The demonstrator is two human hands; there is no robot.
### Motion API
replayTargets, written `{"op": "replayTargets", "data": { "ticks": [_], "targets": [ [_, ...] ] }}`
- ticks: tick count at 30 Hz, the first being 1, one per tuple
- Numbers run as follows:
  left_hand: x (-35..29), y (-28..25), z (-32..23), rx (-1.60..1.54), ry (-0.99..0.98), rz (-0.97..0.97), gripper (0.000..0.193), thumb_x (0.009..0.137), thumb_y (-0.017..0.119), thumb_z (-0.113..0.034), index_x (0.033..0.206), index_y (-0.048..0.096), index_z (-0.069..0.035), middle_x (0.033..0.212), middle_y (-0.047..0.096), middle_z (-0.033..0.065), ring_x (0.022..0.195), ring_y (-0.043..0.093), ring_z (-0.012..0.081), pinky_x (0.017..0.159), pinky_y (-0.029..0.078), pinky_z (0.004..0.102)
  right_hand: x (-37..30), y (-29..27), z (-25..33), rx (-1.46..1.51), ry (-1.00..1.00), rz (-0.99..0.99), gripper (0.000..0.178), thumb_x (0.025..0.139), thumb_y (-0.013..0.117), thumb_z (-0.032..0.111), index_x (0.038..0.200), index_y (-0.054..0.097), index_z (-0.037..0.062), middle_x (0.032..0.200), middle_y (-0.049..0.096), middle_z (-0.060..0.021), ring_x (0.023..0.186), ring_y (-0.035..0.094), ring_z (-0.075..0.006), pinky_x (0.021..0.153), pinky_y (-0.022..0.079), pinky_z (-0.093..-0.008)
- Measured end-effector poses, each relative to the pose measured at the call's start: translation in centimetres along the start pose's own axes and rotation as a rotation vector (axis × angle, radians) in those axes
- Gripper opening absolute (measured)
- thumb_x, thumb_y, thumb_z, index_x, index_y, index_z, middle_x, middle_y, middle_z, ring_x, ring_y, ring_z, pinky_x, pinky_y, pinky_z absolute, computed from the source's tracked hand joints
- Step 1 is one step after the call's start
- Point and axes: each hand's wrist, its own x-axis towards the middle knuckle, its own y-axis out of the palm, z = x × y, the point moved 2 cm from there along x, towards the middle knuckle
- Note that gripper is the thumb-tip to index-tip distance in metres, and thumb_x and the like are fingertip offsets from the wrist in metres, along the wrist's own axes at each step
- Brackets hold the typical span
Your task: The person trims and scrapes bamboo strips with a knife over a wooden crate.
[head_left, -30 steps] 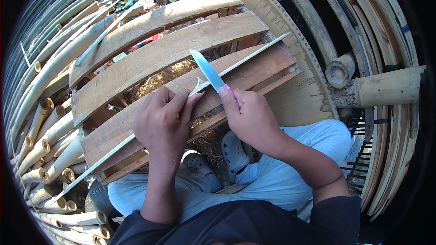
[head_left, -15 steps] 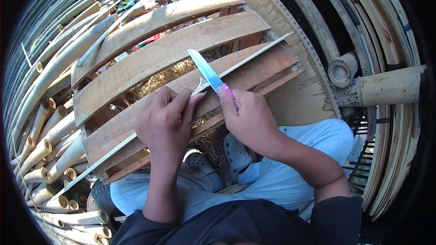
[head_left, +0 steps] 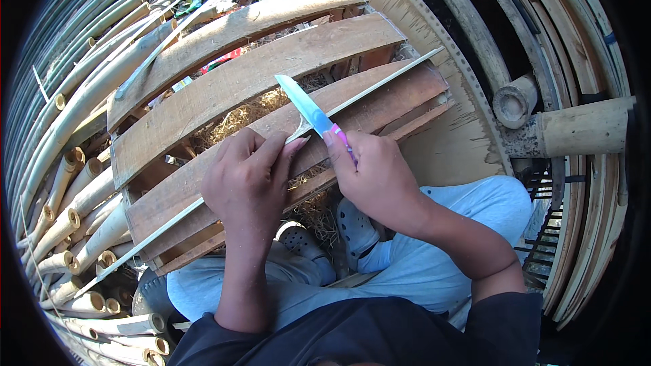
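Note:
A long, thin pale bamboo strip [head_left: 380, 85] runs slantwise over a slatted wooden pallet [head_left: 258, 61]. My left hand [head_left: 247, 176] is closed around the strip near its middle, thumb and forefinger pinching it. In my right hand [head_left: 373, 169] is a knife [head_left: 306, 107] with a bluish blade and a pink-and-purple handle. Its blade crosses the strip just right of my left fingertips and points up and left. A pale curled shaving [head_left: 302, 123] stands off the strip beside the blade.
Stacked bamboo poles [head_left: 68, 217] crowd the left side. A pale plywood sheet [head_left: 468, 132] lies at the right, beside a thick bamboo rail [head_left: 583, 129] and long wooden strips [head_left: 590, 230]. Straw-like shavings [head_left: 247, 115] show between the slats. My legs and clogs [head_left: 358, 227] are below.
The strip has slid slightly up and right along with the surroundings in view. The blade tip has shifted a little left. Both hands keep their grips.

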Motion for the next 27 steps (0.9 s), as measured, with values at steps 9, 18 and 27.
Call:
{"op": "replayTargets", "data": {
  "ticks": [9, 18, 27],
  "targets": [
    [-0.2, -0.1, 0.2, 0.018, -0.002, -0.006, 0.018, 0.083, 0.085, -0.033, 0.087, 0.078, -0.017, 0.072, 0.055, 0.0004, 0.068, 0.06, 0.0197, 0.056, 0.043, 0.0374, 1.7, -1.7, 0.4, -0.02, 0.022, 0.005, 0.049, 0.11, 0.053, 0.028, 0.078, 0.064, -0.0069, 0.064, 0.06, -0.0287, 0.065, 0.066, -0.0467, 0.055, 0.048, -0.0514],
    [-0.3, -0.6, 0.4, -0.005, -0.002, 0.029, 0.017, 0.083, 0.084, -0.033, 0.087, 0.079, -0.017, 0.073, 0.056, 0.0012, 0.07, 0.061, 0.0212, 0.058, 0.045, 0.0386, 2.0, -1.5, 0.1, 0.015, 0.125, 0.003, 0.051, 0.109, 0.055, 0.031, 0.076, 0.064, -0.0068, 0.065, 0.06, -0.0283, 0.066, 0.064, -0.0486, 0.06, 0.047, -0.0532],
    [-0.2, -0.6, 0.5, -0.046, 0.014, 0.039, 0.016, 0.083, 0.084, -0.031, 0.091, 0.081, -0.017, 0.075, 0.057, 0.0015, 0.073, 0.062, 0.0217, 0.06, 0.047, 0.0386, 2.4, -2.0, -0.2, 0.152, -0.086, -0.135, 0.045, 0.095, 0.079, 0.037, 0.092, 0.065, -0.0057, 0.069, 0.063, -0.0211, 0.063, 0.063, -0.0343, 0.062, 0.05, -0.0415]
  ]
}}
